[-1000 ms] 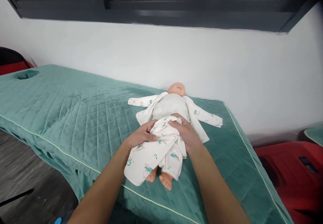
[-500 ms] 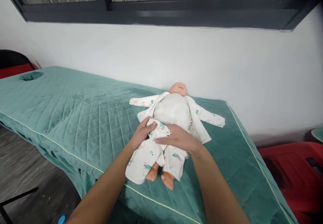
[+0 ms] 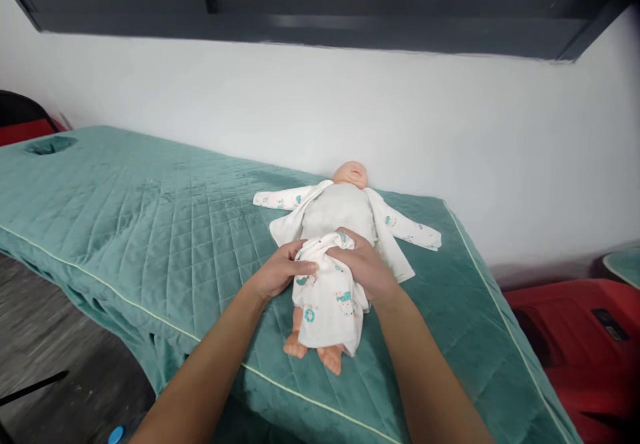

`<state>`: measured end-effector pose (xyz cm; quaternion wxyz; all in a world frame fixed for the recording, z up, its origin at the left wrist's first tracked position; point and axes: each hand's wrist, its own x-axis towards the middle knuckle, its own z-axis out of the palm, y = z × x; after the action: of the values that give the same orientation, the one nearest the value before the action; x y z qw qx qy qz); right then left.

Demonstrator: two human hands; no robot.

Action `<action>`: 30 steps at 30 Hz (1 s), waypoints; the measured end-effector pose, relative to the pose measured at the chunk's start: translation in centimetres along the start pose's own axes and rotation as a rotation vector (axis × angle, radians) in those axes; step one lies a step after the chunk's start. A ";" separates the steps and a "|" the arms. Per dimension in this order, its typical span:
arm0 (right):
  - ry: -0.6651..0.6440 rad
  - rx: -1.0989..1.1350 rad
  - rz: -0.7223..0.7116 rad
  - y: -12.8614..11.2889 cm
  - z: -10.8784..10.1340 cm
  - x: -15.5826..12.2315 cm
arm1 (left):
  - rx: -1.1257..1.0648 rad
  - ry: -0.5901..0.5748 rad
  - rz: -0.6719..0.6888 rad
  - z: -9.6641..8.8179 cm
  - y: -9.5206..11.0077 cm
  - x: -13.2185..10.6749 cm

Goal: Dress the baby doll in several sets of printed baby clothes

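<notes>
Near the right end of a green quilted bed (image 3: 165, 231), close to the white wall (image 3: 200, 91), a doll (image 3: 340, 207) lay on its back, head toward the wall and feet toward the person. A white printed garment (image 3: 327, 314), trousers by the look of it, lay over its hips and legs, bunched at the top. The left hand (image 3: 279, 272) gripped one side of that bunch, its thumb over the cloth; the right hand (image 3: 367, 267) held the other side, some of its fingers hidden in the folds. Both hands' fingers were thus closed on fabric, though how firmly could not be told. One bare shin and foot (image 3: 295, 346) showed at the left of the hem, and a second foot (image 3: 330, 359) came out below it. A jacket (image 3: 395, 257) lay open around the trunk, sleeves stretched out.

The bunching seemed the likeliest source of trouble: with layers gathered so tightly, the fingers could have caught two at once and left the opening twisted. Toes might have snagged if the fabric were drawn across them. Neither hand pinned the body, so a hard tug could have dragged the doll toward the bed's near edge, where its feet already lay close.
</notes>
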<state>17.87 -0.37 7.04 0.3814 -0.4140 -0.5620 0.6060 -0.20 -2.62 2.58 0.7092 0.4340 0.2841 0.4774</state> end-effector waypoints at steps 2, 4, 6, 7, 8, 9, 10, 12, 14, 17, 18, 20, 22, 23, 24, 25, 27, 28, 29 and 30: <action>-0.052 -0.054 -0.004 -0.3 0.0 -0.2 | -0.075 0.068 0.055 0.0 -0.1 0.1; -0.172 -0.095 -0.006 -0.7 0.0 -0.5 | -0.133 0.125 0.107 0.1 -0.2 0.1; -0.304 -0.145 -0.006 -1.1 -0.1 -0.7 | -0.160 0.151 0.140 0.4 0.0 0.0; -0.348 -0.175 -0.005 -1.2 -0.1 -0.8 | -0.166 0.158 0.149 0.6 0.2 -0.2; -0.371 -0.202 -0.004 -1.3 0.0 -0.9 | -0.170 0.166 0.154 0.9 0.4 -0.5; -0.376 -0.227 -0.006 -1.4 0.0 -0.9 | -0.172 0.177 0.152 1.3 0.6 -1.0; -0.370 -0.251 -0.012 -1.3 0.0 -0.9 | -0.174 0.193 0.144 1.8 0.9 -1.6; -0.340 -0.320 -0.043 -1.0 -0.1 -0.7 | -0.170 0.233 0.107 2.8 1.3 -3.2; -0.310 -0.430 -0.086 -0.6 -0.2 -0.6 | -0.168 0.279 0.059 4.0 1.7 -5.2; -0.323 -0.576 -0.145 0.0 -0.3 -0.5 | -0.173 0.328 -0.046 6.0 1.9 -8.5; -0.347 -0.605 -0.160 0.2 -0.3 -0.5 | -0.182 0.355 -0.073 6.7 2.0 -9.4; -0.402 -0.650 -0.192 0.4 -0.2 -0.5 | -0.230 0.429 -0.101 7.9 1.9 -11.1; -0.443 -0.704 -0.229 0.5 0.1 -0.5 | -0.311 0.488 -0.108 9.0 1.6 -12.2; -0.458 -0.749 -0.246 0.6 0.2 -0.5 | -0.348 0.499 -0.116 9.4 1.3 -12.6; -0.469 -0.804 -0.259 0.6 0.3 -0.5 | -0.376 0.504 -0.125 9.7 0.9 -12.9; -0.474 -0.861 -0.269 0.5 0.4 -0.5 | -0.397 0.509 -0.130 10.0 0.4 -13.2; -0.472 -0.952 -0.278 0.5 0.6 -0.6 | -0.424 0.540 -0.128 10.2 -0.8 -13.6; -0.467 -0.980 -0.283 0.5 0.7 -0.6 | -0.435 0.567 -0.125 10.2 -1.5 -13.9; -0.463 -0.993 -0.288 0.5 0.7 -0.7 | -0.443 0.597 -0.123 10.1 -2.2 -14.2; -0.460 -0.997 -0.289 0.6 0.7 -0.8 | -0.444 0.633 -0.119 9.9 -2.8 -14.6</action>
<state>17.55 -1.41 6.56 0.0867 -0.3202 -0.8998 0.2834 3.51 -20.04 4.56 0.6895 0.0840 0.4035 0.5956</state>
